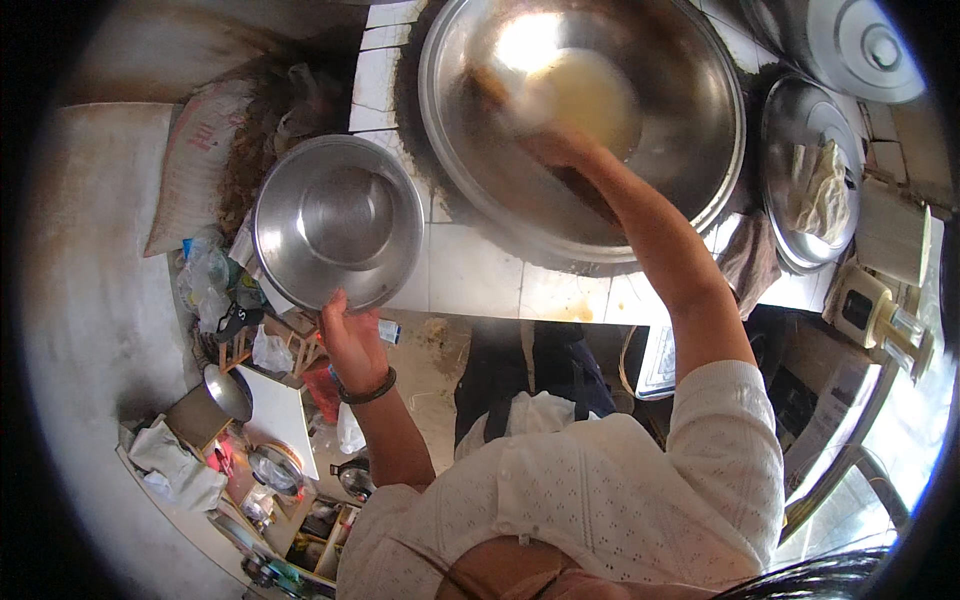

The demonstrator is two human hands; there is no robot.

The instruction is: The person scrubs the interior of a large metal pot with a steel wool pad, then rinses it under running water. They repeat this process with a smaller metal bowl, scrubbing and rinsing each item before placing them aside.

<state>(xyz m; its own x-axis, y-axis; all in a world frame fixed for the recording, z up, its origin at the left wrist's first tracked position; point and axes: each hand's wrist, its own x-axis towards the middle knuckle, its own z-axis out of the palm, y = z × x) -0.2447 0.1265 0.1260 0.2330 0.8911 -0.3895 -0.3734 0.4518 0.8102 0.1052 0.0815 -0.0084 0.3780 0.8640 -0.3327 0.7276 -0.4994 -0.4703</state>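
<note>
My left hand (352, 337) grips the near rim of a stainless steel basin (345, 217), thumb over the edge and fingers underneath. The basin's inside shows bare metal. My right hand (555, 142) reaches down into a large metal wok (675, 150) set in a white-tiled stove top (480, 262). Shallow cloudy, yellowish liquid (600, 97) lies at the wok's bottom. Motion blur covers my right fingers, and a blurred tan shape shows just beyond them. Whether that shape is a held tool or a reflection, I cannot tell.
Right of the wok, a metal lid (776, 165) carries a crumpled pale cloth (821, 195). Another round lid (870, 49) is behind it. A brown cloth (750, 262) hangs at the stove's edge. A woven sack (199, 165) and plastic bags (206, 274) stand at left.
</note>
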